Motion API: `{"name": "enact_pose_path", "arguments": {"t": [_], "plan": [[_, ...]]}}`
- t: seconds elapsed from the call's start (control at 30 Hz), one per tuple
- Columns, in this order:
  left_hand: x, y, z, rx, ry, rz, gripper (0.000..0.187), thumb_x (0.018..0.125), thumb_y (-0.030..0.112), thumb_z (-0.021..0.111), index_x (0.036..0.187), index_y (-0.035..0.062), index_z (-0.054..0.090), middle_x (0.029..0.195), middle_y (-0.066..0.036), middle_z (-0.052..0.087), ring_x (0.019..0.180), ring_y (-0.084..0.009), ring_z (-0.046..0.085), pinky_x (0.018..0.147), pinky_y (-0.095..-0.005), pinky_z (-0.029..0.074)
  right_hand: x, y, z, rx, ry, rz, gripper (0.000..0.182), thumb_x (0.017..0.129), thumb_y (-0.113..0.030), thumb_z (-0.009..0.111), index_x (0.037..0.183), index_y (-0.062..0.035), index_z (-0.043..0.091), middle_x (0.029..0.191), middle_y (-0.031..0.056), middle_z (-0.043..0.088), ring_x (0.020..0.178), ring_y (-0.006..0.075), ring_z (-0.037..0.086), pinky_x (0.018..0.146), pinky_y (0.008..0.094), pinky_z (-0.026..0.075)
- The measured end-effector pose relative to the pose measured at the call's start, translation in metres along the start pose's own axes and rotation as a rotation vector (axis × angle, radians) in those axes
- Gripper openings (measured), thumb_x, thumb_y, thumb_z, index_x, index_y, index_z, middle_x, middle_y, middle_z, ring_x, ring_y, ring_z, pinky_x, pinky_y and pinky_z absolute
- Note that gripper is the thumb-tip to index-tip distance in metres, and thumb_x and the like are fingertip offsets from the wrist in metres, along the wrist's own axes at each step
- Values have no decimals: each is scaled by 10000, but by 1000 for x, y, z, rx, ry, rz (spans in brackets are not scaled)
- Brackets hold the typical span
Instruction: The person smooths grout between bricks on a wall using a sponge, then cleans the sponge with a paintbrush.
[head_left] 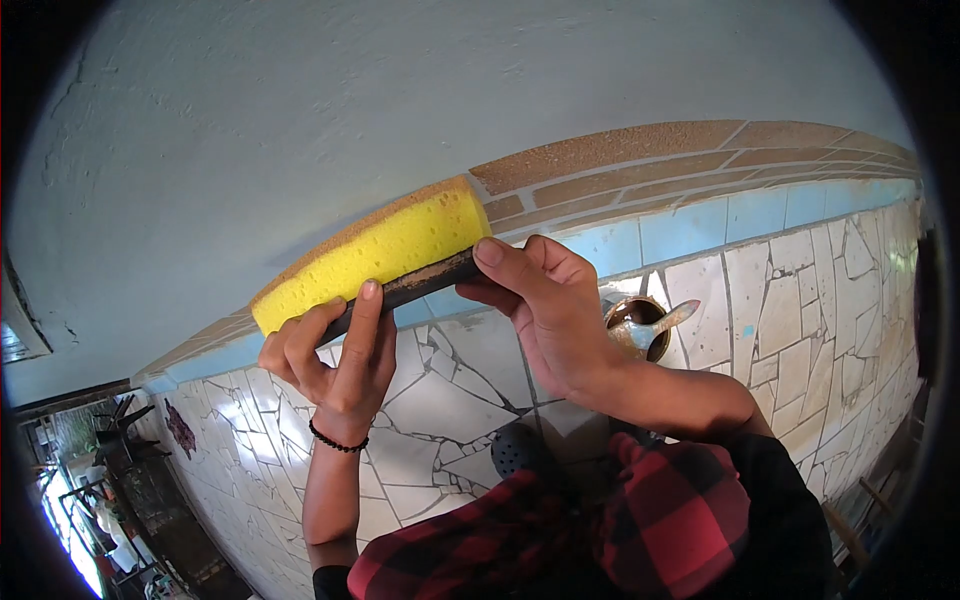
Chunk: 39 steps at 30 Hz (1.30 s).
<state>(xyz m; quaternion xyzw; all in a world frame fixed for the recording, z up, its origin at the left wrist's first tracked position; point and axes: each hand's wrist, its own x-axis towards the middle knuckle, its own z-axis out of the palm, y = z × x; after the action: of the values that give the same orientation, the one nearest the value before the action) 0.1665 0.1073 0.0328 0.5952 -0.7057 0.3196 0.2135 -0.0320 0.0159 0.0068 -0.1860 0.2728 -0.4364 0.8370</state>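
Note:
A long yellow sponge (375,250) with a black backing strip (425,281) lies along the lower wall, its brown-stained face right at the wall surface. My left hand (335,360) grips the left part of the strip, fingers bent over it and a dark bead bracelet at the wrist. At the other end, my right hand (550,310) is closed on the strip with the thumb on top. Just beyond the sponge's right end, brown brick shapes (610,160) separated by pale lines run along the wall (330,100). More brown bricks show past its left end.
A bucket (657,350) of brown paint stands on the floor to the right, a paintbrush (655,325) lying across it. Blue tiles (685,220) edge the stone-patterned floor (450,385). A dark shoe (515,452) is below me; a chair (125,430) stands far left.

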Motion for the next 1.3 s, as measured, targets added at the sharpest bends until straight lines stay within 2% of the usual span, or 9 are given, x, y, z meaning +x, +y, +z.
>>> {"name": "enact_pose_path", "arguments": {"t": [0.3,0.4,0.47,0.5,0.63,0.73,0.9,1.1,1.3], "plan": [[2,-1,4,-6,10,-15,536,678,91,895,1182,251,802,1093,21,573,997,-213,478,850,-361,369,-5,-3,-1,-89,76,125,193,999,-242,713,986,-94,589,1085,56,645,1018,143,610,906,345,496],[4,-2,2,-11,3,-4,546,662,84,886,1183,226,803,1098,11,586,1012,-208,501,874,-364,375,-18,-9,-18,-229,38,-220,265,924,-175,777,951,-58,540,963,34,584,893,101,513,846,282,432],[5,-3,-2,-2,-13,22,587,613,69,898,1182,178,803,1111,-14,605,1042,-207,528,910,-369,392,-20,-17,-24,-473,-176,-558,283,878,-120,768,993,-39,523,950,26,552,870,122,471,839,272,384],[5,-4,-2,-2,-9,21,587,617,73,894,1183,199,803,1100,5,593,1033,-195,521,909,-371,374,-15,-28,-24,-654,-302,-802,292,821,-121,810,940,-46,554,921,65,587,814,169,504,750,295,406],[3,-6,4,9,52,31,586,626,85,888,1185,241,804,1080,29,568,1007,-183,502,888,-374,362,-7,-83,-10,-1178,-814,-1204,309,751,-107,844,698,-79,541,858,100,637,657,231,509,570,342,372],[2,-7,6,12,77,29,591,632,95,886,1194,256,800,1077,35,573,997,-185,502,884,-374,361,4,-107,-3,-1425,-1151,-1378,311,720,-83,839,697,-71,529,860,78,624,666,222,502,574,351,361],[3,-7,6,-1,81,12,566,730,87,814,1263,274,773,1052,59,584,967,-154,502,872,-365,353,23,-121,7,-1656,-1409,-1516,192,711,-102,744,764,-50,567,830,56,558,706,210,491,600,347,374],[2,-10,4,12,60,33,594,670,101,855,1236,260,770,1077,38,578,990,-193,506,870,-389,358,24,-102,12,-1596,-1191,-1693,218,701,-124,754,866,-44,635,898,59,612,740,197,514,630,337,391],[3,-8,5,18,64,39,619,663,111,859,1254,267,762,1087,35,579,1004,-197,508,870,-387,358,43,-87,-16,-1682,-883,-1740,166,777,-168,796,867,-150,657,1068,21,660,839,183,523,685,363,380]]}}
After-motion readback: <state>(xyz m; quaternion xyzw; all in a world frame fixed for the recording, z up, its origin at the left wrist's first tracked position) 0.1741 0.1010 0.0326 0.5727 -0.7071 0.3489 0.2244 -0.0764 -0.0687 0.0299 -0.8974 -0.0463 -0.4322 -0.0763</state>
